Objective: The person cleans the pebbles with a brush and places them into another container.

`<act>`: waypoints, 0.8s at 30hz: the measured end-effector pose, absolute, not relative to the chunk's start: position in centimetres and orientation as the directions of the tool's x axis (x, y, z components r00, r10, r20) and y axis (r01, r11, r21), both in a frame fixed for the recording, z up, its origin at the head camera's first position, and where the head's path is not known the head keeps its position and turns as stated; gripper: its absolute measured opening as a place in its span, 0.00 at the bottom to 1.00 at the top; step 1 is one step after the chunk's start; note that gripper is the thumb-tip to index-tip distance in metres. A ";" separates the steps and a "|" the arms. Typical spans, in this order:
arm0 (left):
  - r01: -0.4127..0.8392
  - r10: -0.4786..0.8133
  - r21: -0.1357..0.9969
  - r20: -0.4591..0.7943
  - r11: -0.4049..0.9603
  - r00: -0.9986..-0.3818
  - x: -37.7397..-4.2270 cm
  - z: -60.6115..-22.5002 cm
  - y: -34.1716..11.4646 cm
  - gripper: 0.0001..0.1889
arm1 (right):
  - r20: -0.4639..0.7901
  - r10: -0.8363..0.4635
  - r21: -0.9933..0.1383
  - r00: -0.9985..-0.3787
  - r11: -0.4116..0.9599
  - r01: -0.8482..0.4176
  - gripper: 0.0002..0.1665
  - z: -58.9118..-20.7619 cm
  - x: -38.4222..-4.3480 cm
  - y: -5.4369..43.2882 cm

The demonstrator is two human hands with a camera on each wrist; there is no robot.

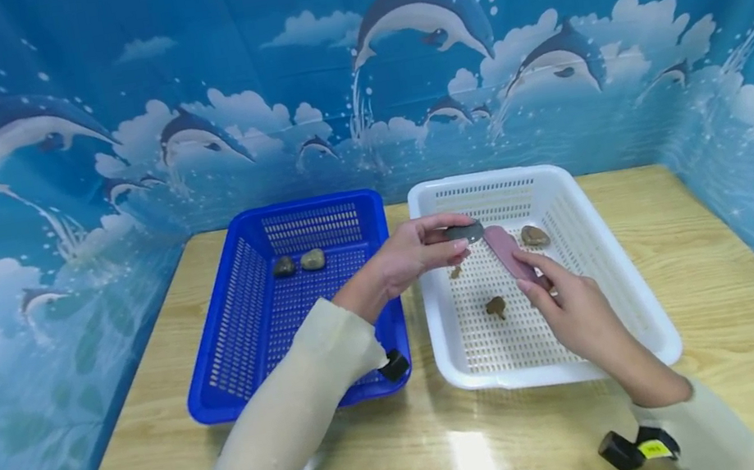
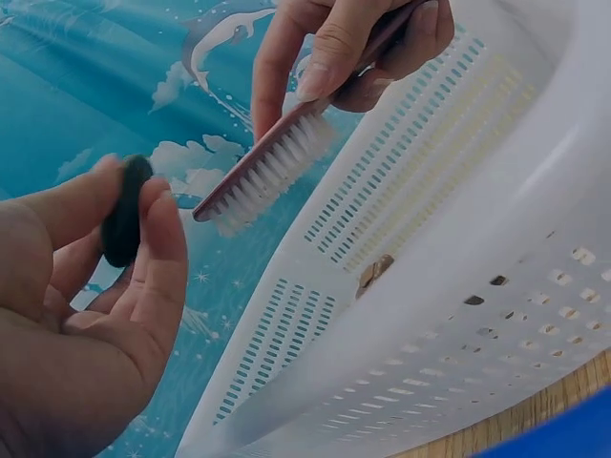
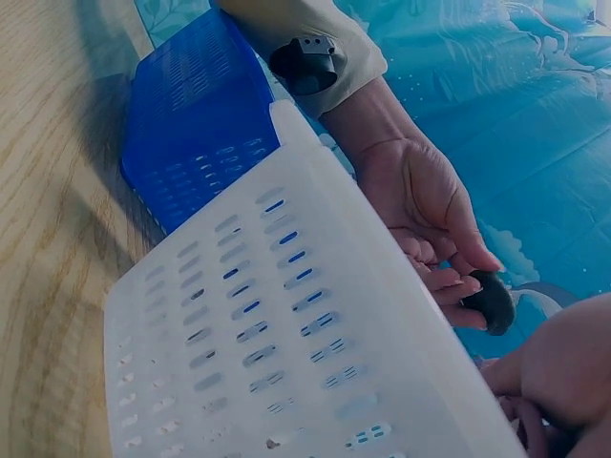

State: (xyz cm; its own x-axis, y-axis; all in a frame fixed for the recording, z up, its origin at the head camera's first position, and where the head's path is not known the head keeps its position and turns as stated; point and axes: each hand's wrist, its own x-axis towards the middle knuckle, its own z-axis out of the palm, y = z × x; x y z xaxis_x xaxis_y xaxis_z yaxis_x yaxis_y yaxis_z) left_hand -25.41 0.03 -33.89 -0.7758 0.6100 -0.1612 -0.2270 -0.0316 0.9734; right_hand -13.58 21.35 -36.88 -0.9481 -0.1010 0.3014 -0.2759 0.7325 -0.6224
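Between thumb and fingers my left hand (image 1: 417, 251) pinches a dark, smooth stone (image 1: 465, 233) above the white basket (image 1: 440, 324). My right hand (image 1: 576, 306) grips a pink-handled brush (image 1: 505, 251) with white bristles (image 2: 272, 172). In the left wrist view the brush's tip points toward the stone, with a small gap between them. The right wrist view shows the dark stone (image 3: 491, 301) at the left fingertips, while the brush is mostly hidden there. Below the hands, a brown stone (image 1: 534, 235) lies in the white basket near its right wall.
Brown clumps, one larger (image 1: 496, 306) and one small (image 1: 456, 272), lie on the white basket's floor. To the left stands a blue basket (image 1: 221, 377) holding a dark stone (image 1: 283, 266) and a lighter stone (image 1: 312, 259). Both baskets are on a wooden table (image 1: 386, 466) before a dolphin-print curtain (image 1: 288, 59).
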 end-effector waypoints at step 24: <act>-0.240 0.516 0.966 -0.252 0.091 -0.819 -25.4 -34.7 0.7 0.22 | 0.298 -0.085 -0.619 -0.951 0.742 -0.260 0.24 -36.9 -13.4 21.8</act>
